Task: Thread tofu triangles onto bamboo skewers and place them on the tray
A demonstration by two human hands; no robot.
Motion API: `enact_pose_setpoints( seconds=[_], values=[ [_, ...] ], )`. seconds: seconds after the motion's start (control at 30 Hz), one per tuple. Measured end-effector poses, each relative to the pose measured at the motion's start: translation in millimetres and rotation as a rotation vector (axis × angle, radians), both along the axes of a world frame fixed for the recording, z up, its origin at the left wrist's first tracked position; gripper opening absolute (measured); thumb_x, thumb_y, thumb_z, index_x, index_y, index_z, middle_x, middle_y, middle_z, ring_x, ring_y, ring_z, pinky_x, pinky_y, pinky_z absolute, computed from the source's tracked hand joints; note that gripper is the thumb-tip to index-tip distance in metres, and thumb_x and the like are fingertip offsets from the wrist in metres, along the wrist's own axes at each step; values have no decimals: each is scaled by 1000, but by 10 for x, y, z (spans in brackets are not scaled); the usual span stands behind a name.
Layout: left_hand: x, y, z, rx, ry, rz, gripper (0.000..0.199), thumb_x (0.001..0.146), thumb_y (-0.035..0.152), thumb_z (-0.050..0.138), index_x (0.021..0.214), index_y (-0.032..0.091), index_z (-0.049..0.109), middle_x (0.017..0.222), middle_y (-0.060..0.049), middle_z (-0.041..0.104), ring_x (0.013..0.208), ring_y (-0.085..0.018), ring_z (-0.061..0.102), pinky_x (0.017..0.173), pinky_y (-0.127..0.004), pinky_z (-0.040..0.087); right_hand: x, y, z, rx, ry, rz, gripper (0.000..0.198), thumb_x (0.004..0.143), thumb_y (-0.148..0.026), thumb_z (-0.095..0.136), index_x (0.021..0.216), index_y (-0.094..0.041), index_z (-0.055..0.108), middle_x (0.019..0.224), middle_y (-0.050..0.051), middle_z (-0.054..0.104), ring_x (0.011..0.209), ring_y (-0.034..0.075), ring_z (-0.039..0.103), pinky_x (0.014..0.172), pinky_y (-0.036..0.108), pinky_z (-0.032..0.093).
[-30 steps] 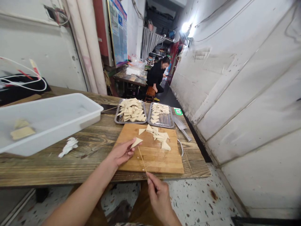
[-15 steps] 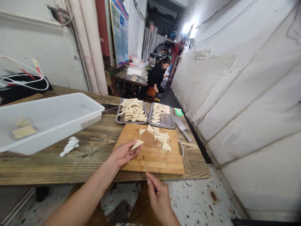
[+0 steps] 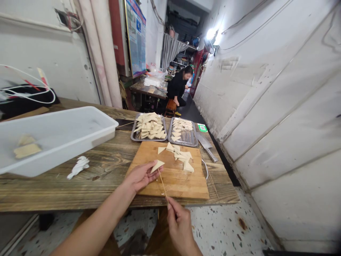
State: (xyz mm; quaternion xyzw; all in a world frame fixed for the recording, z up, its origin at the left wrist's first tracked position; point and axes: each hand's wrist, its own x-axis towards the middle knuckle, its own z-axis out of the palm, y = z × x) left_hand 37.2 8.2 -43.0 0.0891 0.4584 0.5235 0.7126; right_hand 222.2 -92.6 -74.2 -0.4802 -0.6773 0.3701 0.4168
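Note:
My left hand [image 3: 144,175] holds a pale tofu triangle [image 3: 157,165] between thumb and fingers, above the near left part of a wooden cutting board [image 3: 149,149]. A thin wooden skewer [image 3: 163,182] runs from the triangle's lower edge down to my right hand [image 3: 179,217], whose thumb and fingers pinch its near end. Whether the tip has gone into the triangle I cannot tell. Several more tofu triangles [image 3: 182,155] lie in a loose heap on the board's far right part.
Behind the board stand a tray heaped with triangles [image 3: 149,126] and a second metal tray [image 3: 190,142] with skewered ones. A cleaver [image 3: 206,145] and loose skewers [image 3: 212,181] lie right. Left are a white plastic tub [image 3: 66,142] and crumpled tissue [image 3: 78,167]. A person [image 3: 177,85] sits beyond.
My left hand and the tofu triangle have shifted very slightly to the right, and the triangle is tilted a little more. My right hand stays almost in place on the skewer.

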Motion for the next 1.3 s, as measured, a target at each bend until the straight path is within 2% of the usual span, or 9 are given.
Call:
enact_pose_setpoints(
  seconds=[0.1, 0.17, 0.33, 0.47, 0.63, 0.8, 1.03, 1.3],
  values=[
    [17, -5, 14, -1, 5, -6, 12, 77, 14, 61, 87, 7, 62, 81, -15, 69, 69, -17, 67, 61, -25, 56, -24, -11, 7, -15, 3, -18, 34, 93, -37, 43, 111, -22, 66, 83, 6, 71, 72, 20, 67, 62, 26, 55],
    [27, -8, 29, 4, 9, -12, 12, 77, 14, 61, 87, 7, 62, 81, -15, 69, 70, -17, 67, 62, -26, 57, -45, -13, 9, -3, 3, -30, 35, 93, -39, 42, 110, -21, 67, 79, 6, 71, 72, 21, 67, 60, 26, 55],
    [62, -21, 69, 15, 23, -21, 11, 79, 13, 58, 87, 7, 62, 80, -15, 70, 69, -17, 67, 63, -27, 57, -105, -5, -16, 46, -12, -63, 35, 93, -34, 41, 109, -18, 67, 91, 9, 71, 76, 22, 68, 69, 30, 54],
    [96, -38, 71, 12, 30, -16, 11, 80, 14, 57, 87, 6, 62, 80, -16, 69, 69, -17, 67, 64, -27, 57, -155, 10, -45, 98, -30, -63, 34, 93, -30, 40, 109, -15, 66, 93, 12, 71, 73, 21, 68, 67, 28, 54],
    [135, -60, 69, 8, 45, -30, 12, 80, 15, 57, 87, 6, 61, 80, -16, 69, 70, -17, 67, 66, -28, 57, -192, 15, -39, 124, -79, -85, 36, 93, -25, 37, 110, -10, 65, 100, 15, 69, 86, 23, 68, 75, 30, 54],
    [155, -68, 77, 32, 45, -50, 12, 80, 14, 59, 88, 6, 61, 82, -17, 69, 71, -18, 68, 66, -28, 57, -213, 23, -11, 150, -77, -99, 35, 91, -23, 38, 108, -11, 66, 97, 14, 70, 83, 22, 69, 74, 28, 55],
    [190, -67, 98, 121, -2, 66, 12, 81, 15, 57, 89, 7, 61, 88, -14, 69, 79, -19, 68, 72, -30, 57, -237, 78, 32, 208, -69, -92, 34, 90, -21, 39, 105, -10, 67, 91, 13, 71, 78, 20, 70, 69, 23, 55],
    [163, -45, 130, 62, 32, 89, 8, 79, 6, 55, 82, 5, 62, 81, -13, 69, 72, -18, 68, 69, -31, 58, -259, 67, 44, 219, -109, -96, 37, 89, -19, 36, 104, -6, 67, 94, 14, 71, 85, 21, 69, 73, 24, 55]
  ],
)
